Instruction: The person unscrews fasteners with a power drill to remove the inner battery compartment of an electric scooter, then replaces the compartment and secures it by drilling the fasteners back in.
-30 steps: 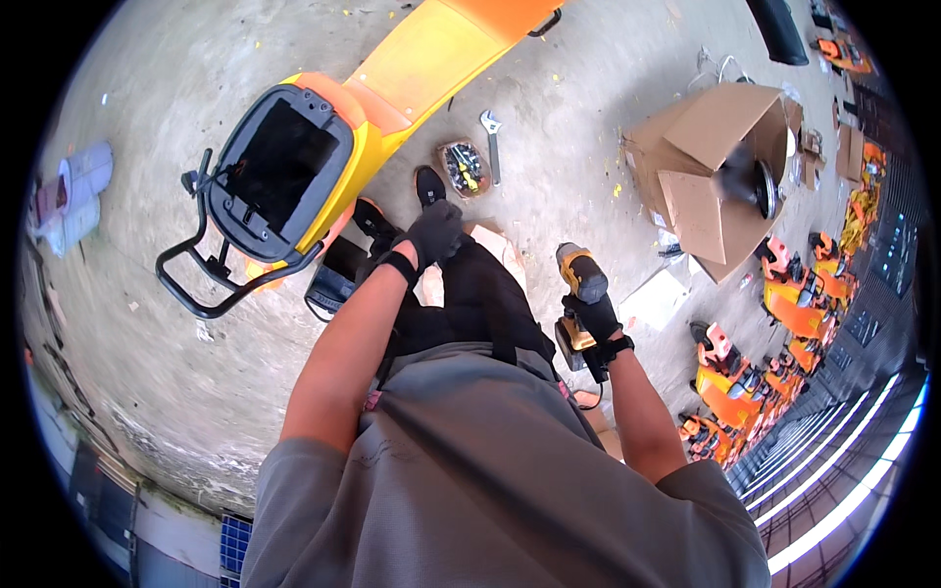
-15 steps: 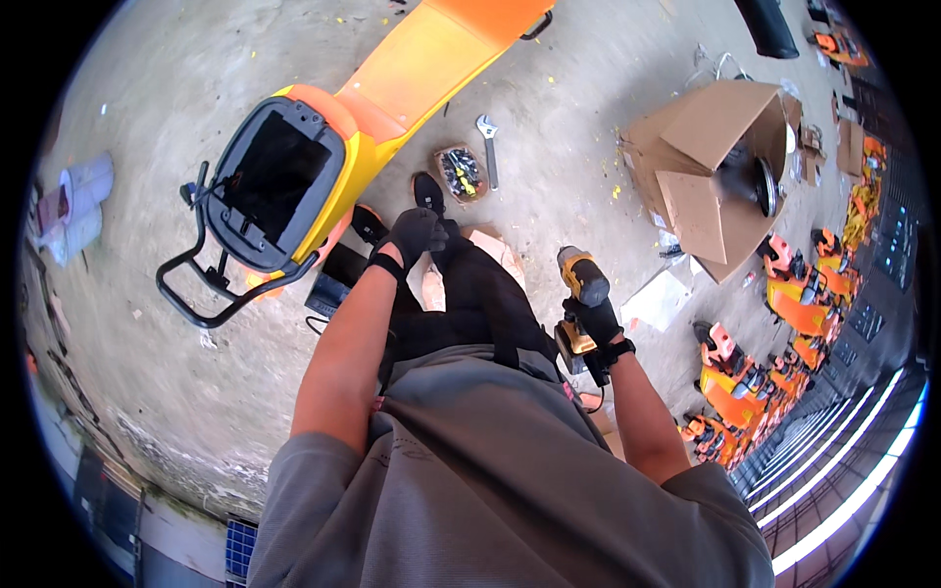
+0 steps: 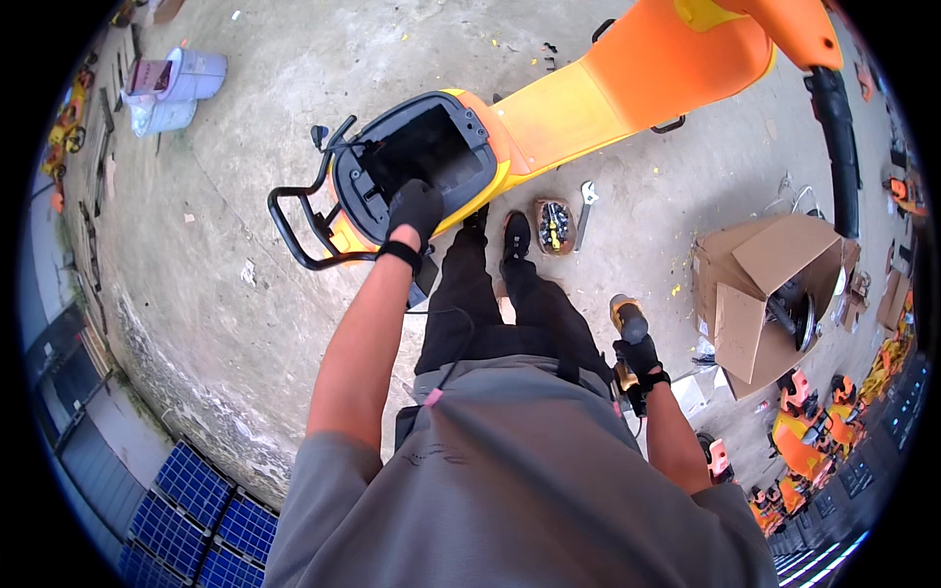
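Note:
My left hand (image 3: 416, 208), in a black glove, is at the near edge of the open black compartment (image 3: 453, 147) in the orange-yellow scooter body (image 3: 637, 78); its fingers are dark against the inside, and I cannot tell whether they grip anything. My right hand (image 3: 637, 355), also gloved, grips a yellow-and-grey cordless drill (image 3: 630, 318) low beside my right leg. A black tubular rail (image 3: 282, 220) curves out left of the compartment. Beside my feet lie a small box of hardware (image 3: 553, 225) and an adjustable wrench (image 3: 585, 216).
An open cardboard box (image 3: 745, 274) with dark parts stands at the right. Rows of orange scooters (image 3: 799, 441) are beyond it. Pale buckets (image 3: 191, 78) stand at the upper left, and blue panels or crates (image 3: 191, 490) lie at the lower left. A black tube (image 3: 835, 147) hangs from the body's front.
My view has swung left, so the scene sits further right. My left hand has moved from over my legs to the scooter compartment. The drill stays in my right hand.

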`<state>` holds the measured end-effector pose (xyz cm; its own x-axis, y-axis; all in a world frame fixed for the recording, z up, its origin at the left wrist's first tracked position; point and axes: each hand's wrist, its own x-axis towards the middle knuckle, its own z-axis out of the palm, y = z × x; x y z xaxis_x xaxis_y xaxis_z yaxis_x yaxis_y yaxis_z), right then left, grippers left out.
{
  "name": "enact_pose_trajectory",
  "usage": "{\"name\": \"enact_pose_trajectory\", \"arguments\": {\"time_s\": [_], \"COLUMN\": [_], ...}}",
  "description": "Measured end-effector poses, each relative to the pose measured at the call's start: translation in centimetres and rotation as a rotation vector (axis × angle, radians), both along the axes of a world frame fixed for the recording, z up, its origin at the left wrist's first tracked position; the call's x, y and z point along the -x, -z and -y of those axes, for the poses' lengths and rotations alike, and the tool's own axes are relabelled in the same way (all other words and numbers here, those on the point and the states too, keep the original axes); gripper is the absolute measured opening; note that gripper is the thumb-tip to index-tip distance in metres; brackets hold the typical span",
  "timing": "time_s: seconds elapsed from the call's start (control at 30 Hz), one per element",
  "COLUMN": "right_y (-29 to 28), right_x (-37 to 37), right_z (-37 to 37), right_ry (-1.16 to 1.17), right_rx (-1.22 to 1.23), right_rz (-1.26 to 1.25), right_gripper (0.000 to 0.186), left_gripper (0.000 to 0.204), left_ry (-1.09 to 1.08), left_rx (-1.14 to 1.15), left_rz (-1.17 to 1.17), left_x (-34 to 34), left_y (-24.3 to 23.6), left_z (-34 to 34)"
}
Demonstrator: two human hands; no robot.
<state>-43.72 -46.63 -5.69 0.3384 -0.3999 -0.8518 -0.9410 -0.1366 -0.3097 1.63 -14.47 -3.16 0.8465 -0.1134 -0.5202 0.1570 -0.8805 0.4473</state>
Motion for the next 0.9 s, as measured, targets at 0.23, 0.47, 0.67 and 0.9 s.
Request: {"name": "enact_pose_trajectory", "arguments": {"time_s": [0.23, 0.47, 0.67, 0.9], "right_y": [-4.7, -6.5, -9.7, -9.8], "right_x": [-2.3, 0.7, -8.7, -11.3], "right_z": [-0.4, -0.4, -4.2, -4.6], "right_ry": [-0.639, -0.448, -0.072, 0.215], "right_rx": [0.341, 0.125, 0.029, -0.09], "right_rz": [0.423, 0.013, -0.083, -0.149], "right_gripper": [0.033, 0.031, 0.029, 0.025], "left_gripper": [0.037, 0.041, 0.042, 0.042], "left_ry": [0.06, 0.286, 0.383, 0.349], "left_rx": [-0.242, -0.195, -0.167, -0.127], "left_rz": [-0.271, -0.189, -0.141, -0.088], "left_x": [-7.8, -8.2, -6.4, -7.4], "left_y": [11.9, 23.9, 30.6, 29.9], "left_z": [2.4, 4.9, 3.1, 3.1]}}
